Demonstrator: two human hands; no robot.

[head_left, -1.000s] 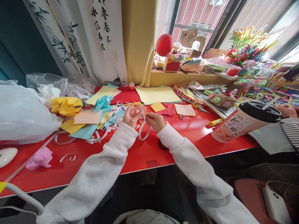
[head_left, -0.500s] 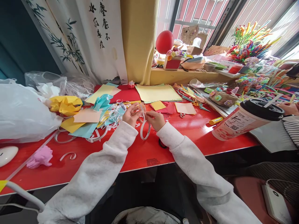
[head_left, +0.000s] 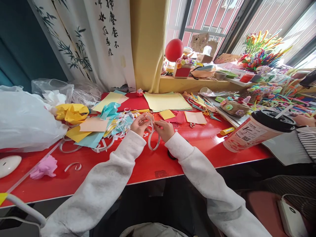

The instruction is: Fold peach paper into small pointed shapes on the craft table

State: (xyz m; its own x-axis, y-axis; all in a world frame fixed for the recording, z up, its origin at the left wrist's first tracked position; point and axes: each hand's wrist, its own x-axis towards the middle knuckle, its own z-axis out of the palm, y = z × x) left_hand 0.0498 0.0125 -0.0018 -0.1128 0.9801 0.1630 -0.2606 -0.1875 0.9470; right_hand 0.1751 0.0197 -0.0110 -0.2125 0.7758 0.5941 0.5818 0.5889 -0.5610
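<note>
Over the red table, both hands pinch a thin whitish strip curled into a loop

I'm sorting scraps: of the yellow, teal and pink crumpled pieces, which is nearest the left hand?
The teal one, beside the tangled strips, is nearest the left hand; the yellow one lies farther left, the pink one farthest, set apart.

Bright daylight from the window glares off the red table
</note>
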